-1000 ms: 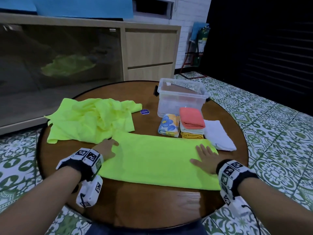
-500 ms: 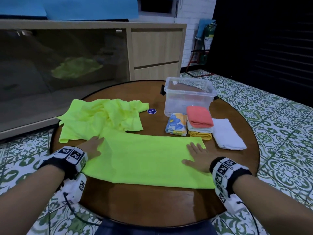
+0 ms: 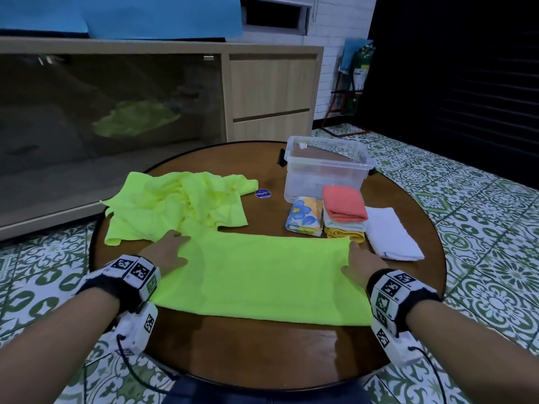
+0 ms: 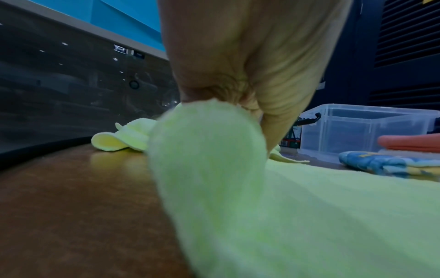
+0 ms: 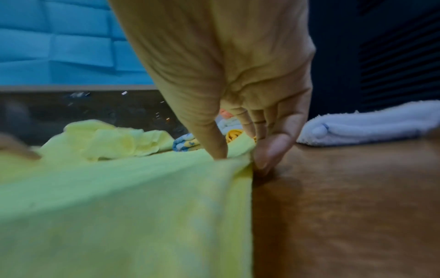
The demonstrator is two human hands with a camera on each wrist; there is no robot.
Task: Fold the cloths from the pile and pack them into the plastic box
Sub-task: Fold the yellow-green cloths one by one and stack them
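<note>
Near the plastic box (image 3: 326, 167), the soft, limp neon-yellow microfibre cloth (image 3: 262, 275) was pinched at its far corners by left hand (image 3: 166, 252) and right hand (image 3: 364, 263); the corners were judged the best hold.

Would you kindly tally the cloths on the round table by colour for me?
Neon yellow-green: 2, flat half-folded cloth and crumpled cloth
Coral: 1
Pale cream: 1
Mustard yellow: 1
Blue-flowered: 1
White: 1
Total: 7
</note>
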